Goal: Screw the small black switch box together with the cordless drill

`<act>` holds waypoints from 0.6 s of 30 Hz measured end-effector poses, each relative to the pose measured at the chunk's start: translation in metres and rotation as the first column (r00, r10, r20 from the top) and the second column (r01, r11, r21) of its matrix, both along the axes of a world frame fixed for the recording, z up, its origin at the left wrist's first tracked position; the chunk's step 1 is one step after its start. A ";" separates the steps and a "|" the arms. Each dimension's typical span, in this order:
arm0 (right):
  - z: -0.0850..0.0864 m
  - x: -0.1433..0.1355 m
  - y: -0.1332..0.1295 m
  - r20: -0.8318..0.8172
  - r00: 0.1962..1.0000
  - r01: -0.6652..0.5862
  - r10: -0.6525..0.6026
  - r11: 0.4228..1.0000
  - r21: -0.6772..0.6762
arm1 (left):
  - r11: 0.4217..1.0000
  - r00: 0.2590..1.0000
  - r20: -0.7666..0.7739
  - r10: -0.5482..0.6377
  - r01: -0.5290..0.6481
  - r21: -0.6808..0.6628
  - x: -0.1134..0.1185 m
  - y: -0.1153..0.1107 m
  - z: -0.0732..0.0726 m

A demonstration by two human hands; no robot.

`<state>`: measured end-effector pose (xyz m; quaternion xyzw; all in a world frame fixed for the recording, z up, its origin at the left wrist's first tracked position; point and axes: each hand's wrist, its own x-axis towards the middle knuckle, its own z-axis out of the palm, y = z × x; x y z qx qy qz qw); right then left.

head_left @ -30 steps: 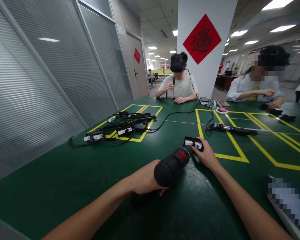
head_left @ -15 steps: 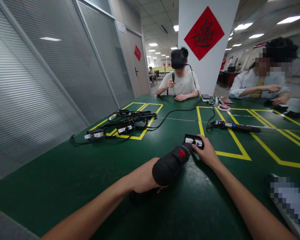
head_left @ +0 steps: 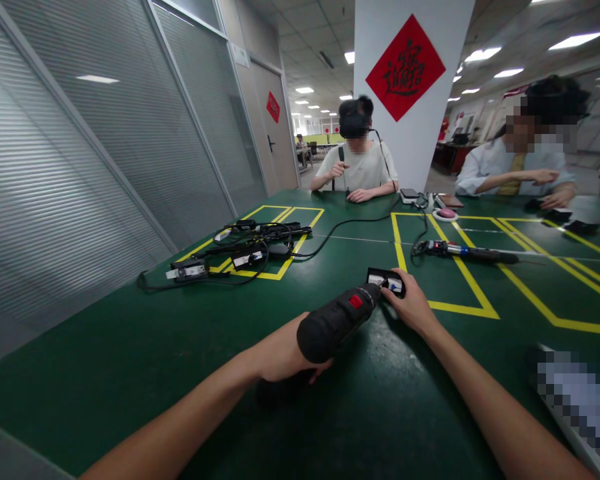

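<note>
A black power drill (head_left: pixel 336 323) with a red patch on top is in my left hand (head_left: pixel 285 350), whose fingers are mostly hidden beneath the tool. Its chuck points up and to the right, and the tip meets a small black case (head_left: pixel 399 275) with white and blue parts inside. My right hand (head_left: pixel 414 303) pinches the case at its right side, thumb in front and fingers behind. Case and right hand rest at the green table (head_left: pixel 220 340).
Black devices with cables (head_left: pixel 250 253) lie at the left within yellow tape lines. A long black tool (head_left: pixel 473 253) lies at the right. Two people in headsets (head_left: pixel 363 160) sit across the table, one holding a screwdriver (head_left: pixel 341 157). A blurred-out object (head_left: pixel 580 400) is at lower right.
The rear of the drill has swung slightly left and up with my left hand, and its tip now shows against the case. My right hand keeps its grip. The whole view has shifted a little.
</note>
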<state>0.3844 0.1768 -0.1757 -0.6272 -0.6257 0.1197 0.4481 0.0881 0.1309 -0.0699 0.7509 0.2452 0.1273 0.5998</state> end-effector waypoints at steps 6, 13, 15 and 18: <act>-0.002 0.001 0.001 0.000 1.000 0.004 -0.004 1.000 0.006 | 0.990 0.994 -0.050 0.094 -0.098 -0.103 0.001 -0.002 -0.002; 0.000 0.000 -0.001 -0.009 1.000 0.004 -0.004 1.000 0.006 | 0.983 0.992 -0.062 0.109 -0.117 -0.143 -0.004 0.000 -0.004; 0.000 -0.001 -0.001 -0.013 1.000 0.002 -0.002 1.000 0.007 | 0.983 0.993 -0.067 0.098 -0.107 -0.146 -0.005 0.001 -0.004; -0.002 -0.001 0.000 -0.013 1.000 0.004 -0.003 1.000 0.021 | 0.985 0.993 -0.073 0.096 -0.105 -0.137 -0.006 0.001 -0.005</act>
